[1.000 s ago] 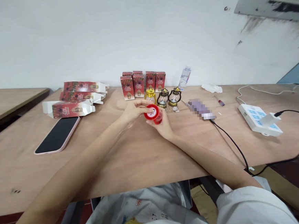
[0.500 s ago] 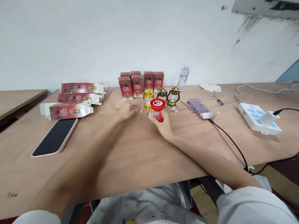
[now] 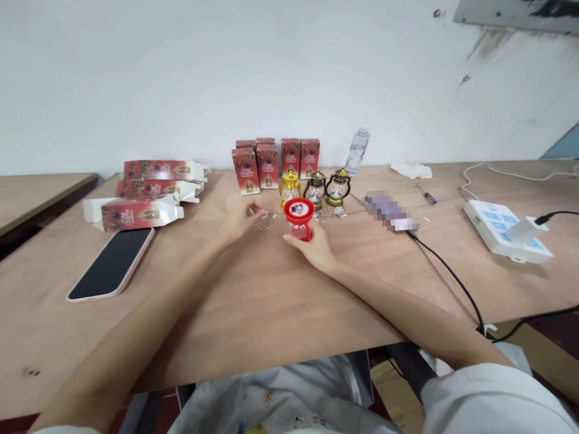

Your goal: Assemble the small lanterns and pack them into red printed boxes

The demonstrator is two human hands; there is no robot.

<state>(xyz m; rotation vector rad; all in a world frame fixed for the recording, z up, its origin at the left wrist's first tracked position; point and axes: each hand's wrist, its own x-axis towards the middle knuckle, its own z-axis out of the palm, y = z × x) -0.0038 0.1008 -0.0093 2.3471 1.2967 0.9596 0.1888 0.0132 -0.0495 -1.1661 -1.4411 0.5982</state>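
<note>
My right hand [image 3: 316, 249] is closed around a small red lantern [image 3: 300, 228], whose round base with a printed label is turned up towards me. My left hand [image 3: 239, 219] rests on the table to the left, fingers loosely curved and a little apart, beside a thin bent wire [image 3: 265, 225]. Just behind the red lantern stands a gold lantern [image 3: 290, 185]. Two dark bronze lanterns, one nearer [image 3: 316, 188] and one to its right [image 3: 338, 186], stand upright with small metal pieces [image 3: 338, 212] in front.
Several red printed boxes [image 3: 245, 172] stand by the wall. Opened boxes [image 3: 139, 214] lie at left above a phone [image 3: 111, 264]. To the right are a tilted bottle [image 3: 358, 150], a blurred phone [image 3: 392, 212], a screwdriver [image 3: 428, 197], tissue [image 3: 410, 170] and a power strip [image 3: 491, 228] with cables.
The red lantern has shifted slightly left and towards me in my right hand, its base facing me more. My left hand has drawn back a little. The view has moved slightly.
</note>
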